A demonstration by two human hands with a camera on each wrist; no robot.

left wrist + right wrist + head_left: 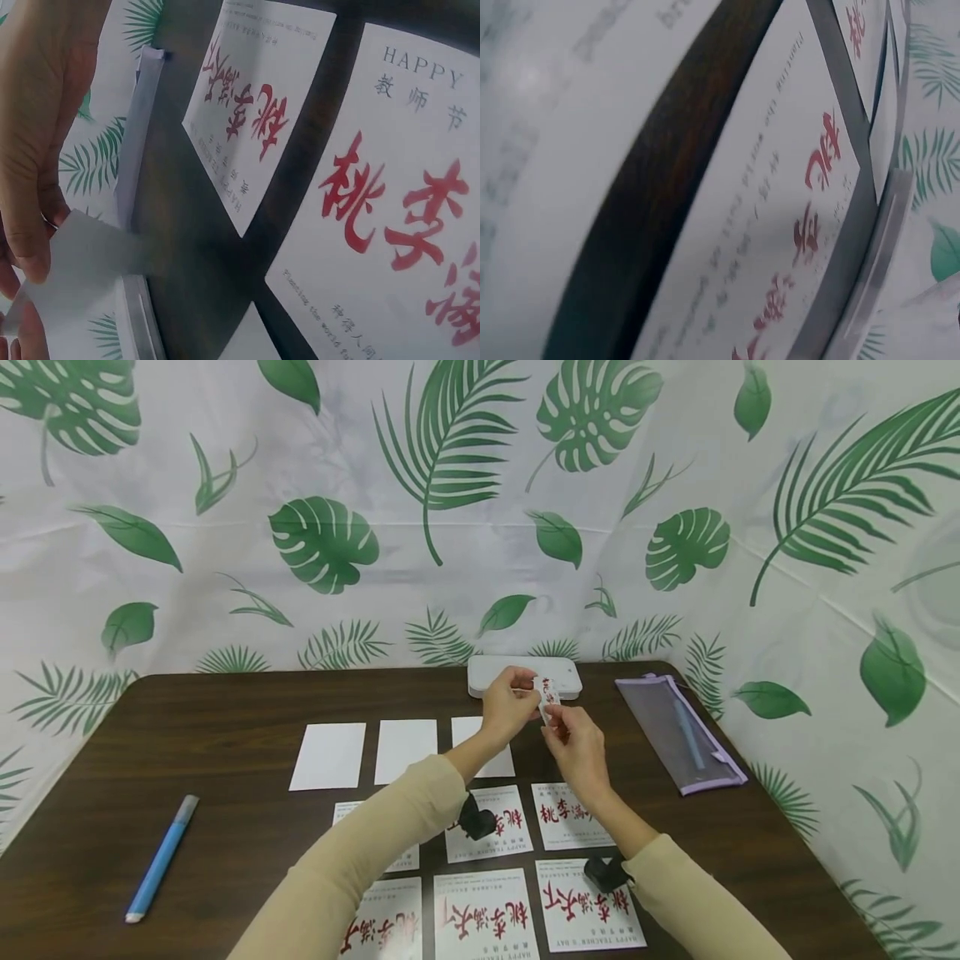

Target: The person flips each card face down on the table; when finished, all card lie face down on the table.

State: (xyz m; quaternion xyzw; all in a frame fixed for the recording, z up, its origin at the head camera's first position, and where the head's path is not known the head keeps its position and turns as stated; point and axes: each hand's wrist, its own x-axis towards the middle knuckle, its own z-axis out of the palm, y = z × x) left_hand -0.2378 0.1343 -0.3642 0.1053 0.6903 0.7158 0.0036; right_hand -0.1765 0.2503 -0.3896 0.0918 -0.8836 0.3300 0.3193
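Both hands hold a white card with red Chinese characters [548, 691] up over the far part of the table. My left hand [510, 703] pinches its left side between thumb and fingers, and my right hand [579, 745] pinches its lower right corner. In the left wrist view the pale blank side of that card [82, 259] shows between the fingers of the left hand [37, 150]. Below, several printed cards [483, 914] lie in two rows, partly covered by the forearms. The right hand does not show in its own wrist view, only printed cards [780, 180].
Behind the hands stands a white box [487, 670]. Blank white cards [328, 757] lie in a row left of the hands. A purple-edged mesh pouch [652, 727] with a blue pen inside is at right. A blue marker [162, 860] lies at left on the dark table [232, 727].
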